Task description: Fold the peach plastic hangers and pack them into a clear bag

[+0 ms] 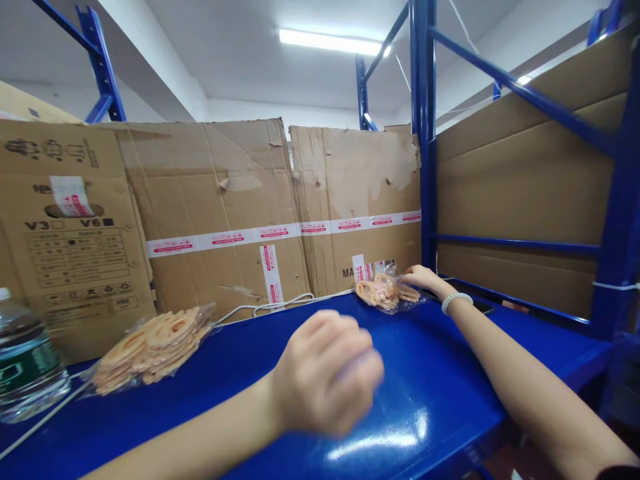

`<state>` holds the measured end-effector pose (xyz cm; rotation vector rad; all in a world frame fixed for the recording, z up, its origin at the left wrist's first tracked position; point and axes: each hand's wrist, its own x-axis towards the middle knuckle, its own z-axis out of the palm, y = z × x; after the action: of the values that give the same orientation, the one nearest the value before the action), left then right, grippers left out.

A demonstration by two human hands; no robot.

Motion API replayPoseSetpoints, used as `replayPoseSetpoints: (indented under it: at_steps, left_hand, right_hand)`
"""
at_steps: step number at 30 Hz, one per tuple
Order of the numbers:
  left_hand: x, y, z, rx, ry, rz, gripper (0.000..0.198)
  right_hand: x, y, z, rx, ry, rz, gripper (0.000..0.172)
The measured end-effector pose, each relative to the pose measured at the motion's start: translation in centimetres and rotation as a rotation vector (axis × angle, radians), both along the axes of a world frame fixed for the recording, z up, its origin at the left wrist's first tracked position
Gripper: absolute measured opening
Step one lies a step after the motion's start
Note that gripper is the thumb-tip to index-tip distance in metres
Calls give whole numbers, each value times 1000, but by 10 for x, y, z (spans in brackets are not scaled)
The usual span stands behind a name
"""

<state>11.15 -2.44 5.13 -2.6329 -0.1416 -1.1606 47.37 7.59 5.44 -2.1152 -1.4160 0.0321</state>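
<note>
My left hand point(330, 373) is curled into a fist above the blue shelf, blurred by motion. Whether anything is inside it is hidden. Farther back, my right hand point(419, 275), with a pale beaded bracelet on its wrist, pinches the right edge of a clear plastic bag point(387, 290). Peach-coloured flat looped pieces lie in that bag, on the shelf near the back wall. On the left a larger stack of similar looped pieces point(155, 347), in clear plastic, lies on the shelf.
A water bottle point(30, 363) stands at the left edge. Cardboard sheets point(225, 200) wall the back, and a blue post point(425, 133) rises behind my right hand. A white cable point(250, 308) runs along the blue shelf point(240, 373). A dark flat object point(483, 307) lies beyond my right wrist.
</note>
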Motion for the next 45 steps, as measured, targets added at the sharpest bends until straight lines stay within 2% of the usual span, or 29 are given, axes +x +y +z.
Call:
replayPoseSetpoints:
  at_steps: [2, 3, 5, 7, 9, 11, 15, 21, 26, 32, 37, 45]
  left_hand:
    - [31, 35, 3, -268, -1, 44, 22]
    - [47, 54, 2, -510, -20, 108, 29]
    - [77, 87, -4, -1170, -104, 238, 50]
    - [105, 114, -12, -1394, -92, 277, 70]
    - [129, 132, -20, -1520, -115, 272, 75]
    - [151, 142, -24, -1594, -153, 259, 67]
    - [186, 151, -26, -1665, -221, 238, 38]
    - [208, 164, -27, -1732, -276, 248, 30]
    - [213, 171, -30, -1769, -333, 236, 32]
    - [212, 166, -28, -1818, -394, 126, 31]
    - [202, 159, -21, -1857, -452, 62, 29]
    - [170, 152, -17, -1882, -527, 25, 25]
  right_hand:
    - [0, 2, -3, -54, -14, 0, 19]
    - [1, 3, -5, -68, -20, -2, 20]
    - [2, 6, -9, -74, -31, -9, 21]
    - [4, 9, -14, -58, -38, -19, 25]
    - [6, 12, -20, -32, -38, -22, 30]
    - [7, 15, -25, -7, -33, -17, 32]
    - [7, 23, -31, 47, -16, -10, 38]
    - [8, 29, -29, 159, 82, -25, 41]
    - [8, 29, -29, 230, 258, -24, 40]
    - [1, 32, -34, 303, 520, 26, 42]
    - [-6, 31, -33, 393, 667, 102, 38]
    - [-34, 23, -25, 471, 724, 262, 35]
